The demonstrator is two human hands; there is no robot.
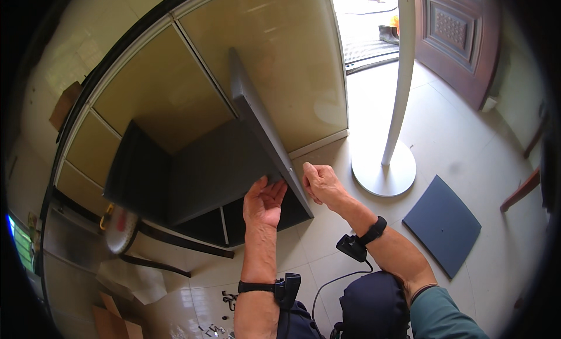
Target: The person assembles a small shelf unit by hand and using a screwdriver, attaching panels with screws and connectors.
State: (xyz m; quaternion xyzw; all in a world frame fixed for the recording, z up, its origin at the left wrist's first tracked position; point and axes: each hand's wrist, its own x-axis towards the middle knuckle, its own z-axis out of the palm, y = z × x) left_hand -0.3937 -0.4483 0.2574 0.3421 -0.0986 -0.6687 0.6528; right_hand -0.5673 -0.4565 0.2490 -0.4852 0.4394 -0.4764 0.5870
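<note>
A dark grey, partly assembled shelf unit point(216, 158) stands in front of me, with a tall side panel point(263, 125) rising at its right. My left hand point(264, 204) is at the inner face of that panel, palm turned up and fingers loosely bent and apart. It seems to touch the panel, with nothing visible in its grasp. Just outside the panel's edge, my right hand point(321, 184) has its fingers curled together. Whatever they may pinch is hidden. A small light spot point(290, 170) shows on the panel's edge between both hands.
Yellowish glossy cabinets point(286, 52) stand behind the unit. A loose grey board point(442, 225) lies on the tiles at right, near a white pole's round base point(383, 178). Small hardware point(216, 328) and cardboard point(117, 318) are on the floor at lower left.
</note>
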